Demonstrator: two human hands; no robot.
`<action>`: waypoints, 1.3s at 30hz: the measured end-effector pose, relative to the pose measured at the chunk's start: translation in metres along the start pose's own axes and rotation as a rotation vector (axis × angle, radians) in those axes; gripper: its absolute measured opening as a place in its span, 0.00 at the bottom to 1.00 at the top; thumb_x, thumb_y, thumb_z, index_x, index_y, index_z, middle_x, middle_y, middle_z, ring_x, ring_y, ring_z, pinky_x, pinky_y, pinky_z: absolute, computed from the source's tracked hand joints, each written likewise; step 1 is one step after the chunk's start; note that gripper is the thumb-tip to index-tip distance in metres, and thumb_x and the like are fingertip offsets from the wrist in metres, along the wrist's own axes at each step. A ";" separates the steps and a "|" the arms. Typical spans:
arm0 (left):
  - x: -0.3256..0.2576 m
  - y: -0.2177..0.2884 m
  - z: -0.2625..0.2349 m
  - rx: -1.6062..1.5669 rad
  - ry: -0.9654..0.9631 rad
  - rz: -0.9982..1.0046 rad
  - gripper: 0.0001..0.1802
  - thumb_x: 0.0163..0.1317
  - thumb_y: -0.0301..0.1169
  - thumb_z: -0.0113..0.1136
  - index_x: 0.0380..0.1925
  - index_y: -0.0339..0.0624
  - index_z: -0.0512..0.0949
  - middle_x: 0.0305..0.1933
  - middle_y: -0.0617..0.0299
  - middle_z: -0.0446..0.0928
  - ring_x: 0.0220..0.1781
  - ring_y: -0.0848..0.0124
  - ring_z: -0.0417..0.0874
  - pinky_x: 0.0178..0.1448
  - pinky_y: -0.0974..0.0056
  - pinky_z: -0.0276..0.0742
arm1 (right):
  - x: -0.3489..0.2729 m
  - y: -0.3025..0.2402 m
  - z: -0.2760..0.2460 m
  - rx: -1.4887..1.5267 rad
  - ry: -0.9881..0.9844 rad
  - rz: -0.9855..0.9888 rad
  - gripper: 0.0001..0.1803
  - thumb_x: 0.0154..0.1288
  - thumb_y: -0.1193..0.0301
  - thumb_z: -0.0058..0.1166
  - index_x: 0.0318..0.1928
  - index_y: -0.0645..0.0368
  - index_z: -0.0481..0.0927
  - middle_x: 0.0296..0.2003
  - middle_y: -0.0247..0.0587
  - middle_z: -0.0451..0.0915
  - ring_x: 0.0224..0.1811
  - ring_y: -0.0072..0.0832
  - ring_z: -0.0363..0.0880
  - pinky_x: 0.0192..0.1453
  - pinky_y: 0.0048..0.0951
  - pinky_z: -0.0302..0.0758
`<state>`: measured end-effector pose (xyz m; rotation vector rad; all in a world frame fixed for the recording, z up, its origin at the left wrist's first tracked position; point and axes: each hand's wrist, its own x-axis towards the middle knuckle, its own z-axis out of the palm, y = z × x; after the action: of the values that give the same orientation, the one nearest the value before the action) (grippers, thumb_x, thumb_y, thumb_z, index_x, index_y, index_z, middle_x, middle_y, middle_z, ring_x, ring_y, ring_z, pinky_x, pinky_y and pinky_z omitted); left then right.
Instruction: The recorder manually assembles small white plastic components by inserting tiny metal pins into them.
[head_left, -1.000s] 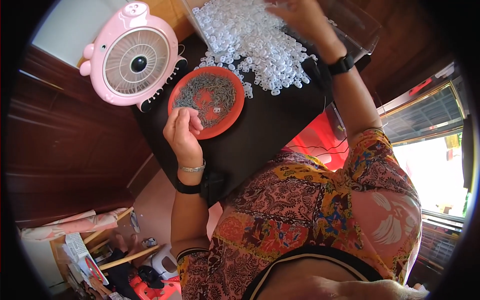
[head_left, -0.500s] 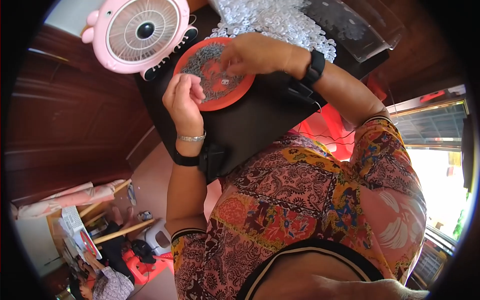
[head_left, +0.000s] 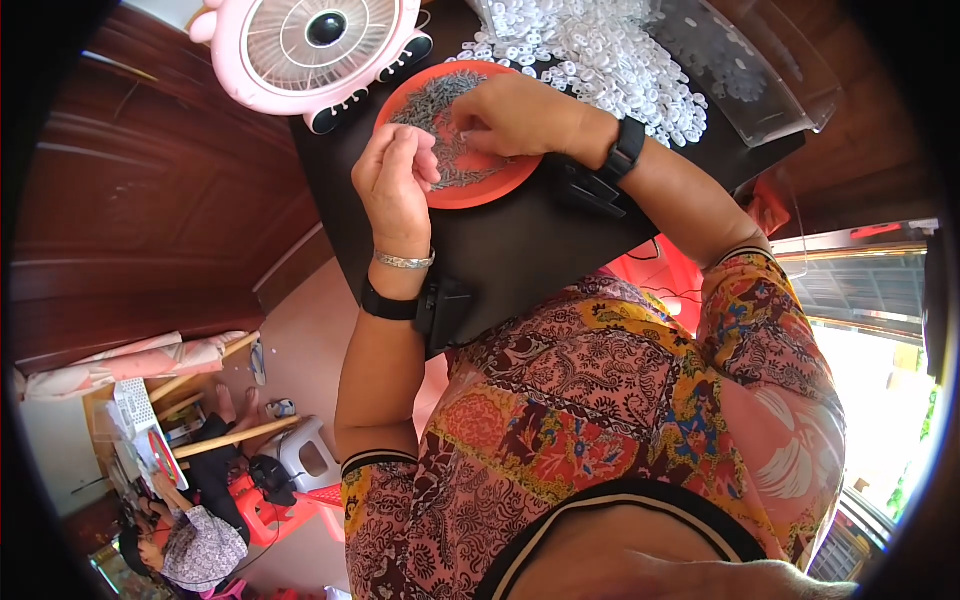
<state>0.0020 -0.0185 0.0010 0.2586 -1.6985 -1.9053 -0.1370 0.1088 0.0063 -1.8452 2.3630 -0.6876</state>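
Note:
A round orange-red plate (head_left: 512, 183) holds a layer of small grey metal pieces, apparently screws or nails (head_left: 428, 102). My right hand (head_left: 510, 112) reaches over the plate from the right, its fingers bent down and drawn together near the middle. A tiny white bit shows by those fingertips, too small to name. At the plate's left rim my left hand (head_left: 395, 178) is raised with curled fingers, thumb close to the forefinger. Whatever it may hold is hidden. Beyond the plate spreads a heap of small white oval plastic pieces with holes (head_left: 620, 70).
A pink animal-shaped fan (head_left: 318, 50) stands left of the plate on the black table (head_left: 530, 245). At the far right lies a clear plastic bin (head_left: 775, 95). A black device is strapped at each wrist. Lower left, another person (head_left: 205, 545) sits at a small table.
The view has shifted, so the table things sit further right and higher. My right fingers now cover the spot where a white piece lay among the metal pieces. My left hand keeps its curled pose.

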 end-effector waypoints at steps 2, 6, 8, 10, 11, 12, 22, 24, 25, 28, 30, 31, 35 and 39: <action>0.001 -0.002 0.000 0.006 -0.002 -0.031 0.11 0.63 0.32 0.51 0.25 0.38 0.75 0.19 0.67 0.71 0.19 0.80 0.69 0.22 0.77 0.60 | 0.001 0.001 -0.005 0.099 0.076 0.026 0.10 0.55 0.68 0.55 0.36 0.59 0.80 0.28 0.45 0.81 0.33 0.41 0.80 0.39 0.37 0.75; 0.002 -0.004 0.003 0.030 -0.037 -0.100 0.09 0.62 0.30 0.51 0.27 0.38 0.76 0.21 0.67 0.72 0.19 0.80 0.69 0.22 0.77 0.61 | 0.002 0.009 -0.002 0.116 0.136 0.045 0.10 0.54 0.68 0.55 0.36 0.59 0.80 0.28 0.45 0.81 0.32 0.41 0.80 0.38 0.37 0.76; 0.002 -0.004 0.003 0.045 -0.042 -0.119 0.08 0.62 0.30 0.51 0.28 0.38 0.76 0.21 0.67 0.72 0.19 0.81 0.69 0.22 0.77 0.61 | 0.000 0.011 0.000 0.103 0.178 0.024 0.11 0.57 0.68 0.56 0.38 0.60 0.80 0.29 0.41 0.81 0.32 0.35 0.80 0.39 0.33 0.75; 0.003 -0.005 0.003 0.059 -0.042 -0.137 0.07 0.62 0.29 0.51 0.28 0.38 0.76 0.21 0.67 0.72 0.19 0.81 0.69 0.22 0.77 0.61 | 0.000 0.010 -0.004 0.315 0.139 0.060 0.11 0.58 0.68 0.56 0.39 0.60 0.80 0.29 0.39 0.81 0.32 0.30 0.79 0.40 0.30 0.75; 0.003 -0.005 0.004 0.073 -0.045 -0.140 0.09 0.63 0.30 0.50 0.28 0.38 0.76 0.21 0.67 0.72 0.19 0.80 0.69 0.22 0.77 0.61 | -0.001 0.009 -0.006 0.520 0.096 0.092 0.11 0.60 0.67 0.56 0.40 0.61 0.80 0.29 0.36 0.81 0.33 0.25 0.78 0.40 0.27 0.74; 0.003 -0.005 0.003 0.088 -0.046 -0.142 0.10 0.64 0.32 0.50 0.28 0.38 0.76 0.21 0.66 0.72 0.19 0.80 0.70 0.22 0.77 0.61 | -0.001 0.009 -0.007 0.527 0.097 0.090 0.11 0.60 0.67 0.56 0.40 0.61 0.80 0.29 0.36 0.81 0.33 0.25 0.78 0.40 0.27 0.74; 0.001 0.000 0.004 -0.073 -0.167 -0.250 0.14 0.66 0.38 0.48 0.29 0.38 0.73 0.22 0.65 0.73 0.20 0.78 0.71 0.24 0.76 0.62 | -0.005 -0.008 -0.005 0.493 0.325 -0.258 0.06 0.59 0.77 0.58 0.39 0.60 0.81 0.31 0.38 0.80 0.36 0.31 0.80 0.41 0.28 0.76; 0.002 0.000 0.002 -0.213 -0.185 -0.274 0.12 0.66 0.36 0.48 0.29 0.39 0.72 0.22 0.64 0.73 0.21 0.77 0.72 0.25 0.75 0.62 | -0.006 -0.010 -0.005 0.490 0.315 -0.207 0.08 0.57 0.75 0.61 0.39 0.59 0.81 0.32 0.38 0.80 0.36 0.30 0.80 0.41 0.28 0.76; 0.002 0.000 0.001 -0.213 -0.183 -0.276 0.12 0.66 0.36 0.48 0.29 0.39 0.72 0.22 0.64 0.73 0.21 0.77 0.72 0.25 0.75 0.62 | -0.007 -0.012 -0.007 0.492 0.314 -0.207 0.08 0.57 0.75 0.61 0.39 0.59 0.81 0.32 0.38 0.80 0.36 0.30 0.80 0.41 0.28 0.76; 0.001 0.001 0.002 -0.154 -0.136 -0.240 0.11 0.66 0.35 0.48 0.29 0.40 0.72 0.23 0.64 0.73 0.22 0.77 0.72 0.26 0.75 0.64 | -0.008 -0.017 -0.009 0.605 0.237 -0.162 0.10 0.55 0.75 0.63 0.39 0.58 0.81 0.33 0.38 0.80 0.36 0.30 0.80 0.39 0.28 0.77; 0.002 0.002 0.004 -0.103 -0.111 -0.224 0.09 0.65 0.33 0.49 0.28 0.40 0.72 0.22 0.65 0.73 0.21 0.78 0.72 0.26 0.75 0.64 | -0.006 -0.018 -0.006 0.509 0.350 -0.201 0.08 0.54 0.74 0.63 0.36 0.58 0.81 0.28 0.37 0.82 0.30 0.28 0.81 0.36 0.27 0.77; 0.002 0.002 0.005 -0.104 -0.109 -0.224 0.09 0.65 0.33 0.49 0.28 0.40 0.72 0.22 0.65 0.73 0.21 0.78 0.72 0.26 0.75 0.64 | -0.006 -0.016 -0.004 0.510 0.348 -0.201 0.08 0.54 0.74 0.63 0.36 0.58 0.81 0.28 0.37 0.82 0.30 0.28 0.81 0.36 0.27 0.77; 0.003 0.001 0.004 -0.003 -0.120 -0.187 0.07 0.64 0.29 0.51 0.28 0.39 0.73 0.20 0.66 0.72 0.20 0.79 0.71 0.25 0.76 0.63 | -0.005 -0.010 -0.004 0.399 0.304 -0.157 0.10 0.54 0.73 0.63 0.38 0.57 0.81 0.33 0.38 0.80 0.34 0.33 0.80 0.39 0.28 0.77; 0.004 0.000 -0.001 0.017 -0.057 -0.166 0.06 0.63 0.28 0.51 0.29 0.38 0.73 0.20 0.66 0.71 0.19 0.79 0.70 0.23 0.76 0.62 | -0.007 -0.001 -0.003 -0.038 0.269 -0.145 0.09 0.54 0.70 0.60 0.37 0.57 0.81 0.34 0.39 0.78 0.37 0.37 0.79 0.42 0.33 0.77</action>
<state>-0.0012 -0.0215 0.0018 0.3659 -1.7798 -2.0358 -0.1353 0.1163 0.0076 -2.0745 2.4283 -0.9695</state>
